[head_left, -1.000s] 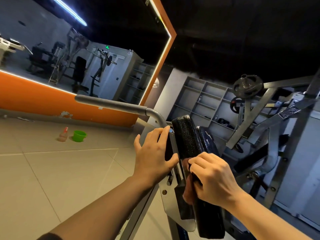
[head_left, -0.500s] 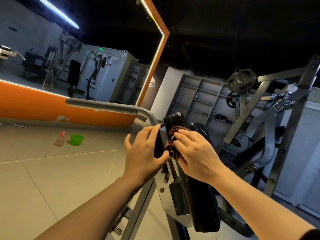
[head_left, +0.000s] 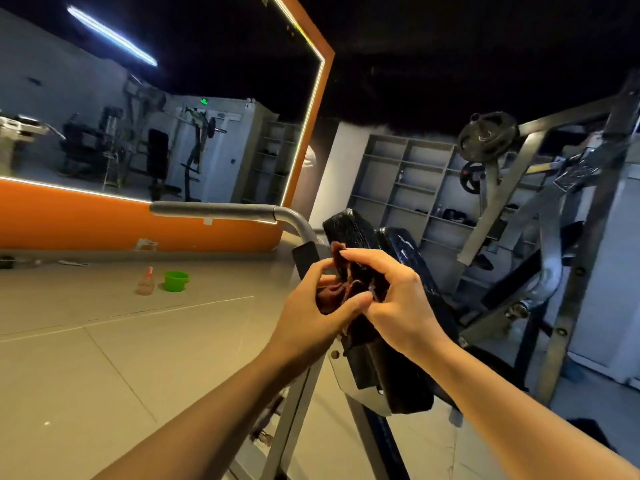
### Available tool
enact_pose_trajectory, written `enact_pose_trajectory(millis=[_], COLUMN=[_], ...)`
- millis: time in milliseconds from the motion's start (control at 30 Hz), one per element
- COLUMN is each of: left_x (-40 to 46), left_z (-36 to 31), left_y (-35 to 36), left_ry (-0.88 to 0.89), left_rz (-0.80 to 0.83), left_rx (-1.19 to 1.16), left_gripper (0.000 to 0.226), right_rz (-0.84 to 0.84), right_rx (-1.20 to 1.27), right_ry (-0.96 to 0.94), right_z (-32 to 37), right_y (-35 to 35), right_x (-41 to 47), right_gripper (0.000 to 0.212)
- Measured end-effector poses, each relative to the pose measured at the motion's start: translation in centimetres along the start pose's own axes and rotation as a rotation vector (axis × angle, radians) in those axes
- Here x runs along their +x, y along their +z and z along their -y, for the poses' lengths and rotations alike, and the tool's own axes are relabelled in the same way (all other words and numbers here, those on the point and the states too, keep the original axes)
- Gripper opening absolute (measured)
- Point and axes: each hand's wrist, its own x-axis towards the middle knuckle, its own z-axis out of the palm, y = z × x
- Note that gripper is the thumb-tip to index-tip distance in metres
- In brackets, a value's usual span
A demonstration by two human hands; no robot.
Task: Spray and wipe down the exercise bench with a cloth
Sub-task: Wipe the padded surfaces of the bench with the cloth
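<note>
Cloth: dark reddish rag, bunched between both my hands in front of the upright black bench pad, at about 12 o'clock from my wrists. Left hand curled under it, thumb pinching a fold; right hand curled over it from 3 o'clock, fingertips pinching the upper edge. Neither hand was braced on the frame.

Risk, as I judged it: a loose corner hung low toward the metal bracket at 6 o'clock, and the rag could have snagged there or slipped from a two-point pinch while I refolded it. With no hand steadying the pad, a hard wipe could have rocked it. Spray bottle and green cup stood on the floor at 9 o'clock, well apart from me, so any re-wetting meant leaving the bench.

Change from half a second before: my left hand had come off the pad's edge by the grey handle bar and joined the cloth; my right hand had lifted the rag off the pad top, so wiping was paused for regathering.
</note>
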Motion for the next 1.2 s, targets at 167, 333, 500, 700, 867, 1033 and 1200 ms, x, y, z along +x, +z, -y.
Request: enact_pose_trajectory(millis=[167, 333, 500, 700, 867, 1033, 1200], left_x=[-0.7, -1.5, -1.3, -1.6, -0.7, 0.1, 1.5], left_z=[-1.0, -2.6, -4.3, -5.5, -5.1, -5.8, -5.2], left_y=[-2.8, -4.9, -4.0, -2.3, -2.1, -1.9, -1.2], left_ry=[-0.127, -0.177, -0.203, -0.165, -0.141, -0.167, -0.129], left_rz=[-0.110, -0.182, -0.114, 0.113, 0.117, 0.099, -0.196], left_rx=[-0.126, -0.156, -0.179, -0.156, -0.187, -0.158, -0.145], left_gripper=[0.026, 0.025, 0.028, 0.031, 0.061, 0.046, 0.037], right_rz=[0.239, 0.092, 0.007, -0.214, -0.268, -0.246, -0.082], right_rx=[0.284, 0.245, 0.297, 0.205, 0.270, 0.254, 0.256], right_ry=[0.135, 0.238, 0.234, 0.187, 0.261, 0.297, 0.342], right_z=[1.2, 1.5, 2.2, 2.6, 2.2, 1.5, 0.6], right_y=[1.2, 1.0, 0.4, -0.4, -1.4, -1.6, -1.6], right_x=[0.2, -0.6, -1.2, -1.2, -0.2, 1.0, 1.0], right_gripper=[0.082, 0.055, 0.038, 0.021, 0.024, 0.016, 0.018])
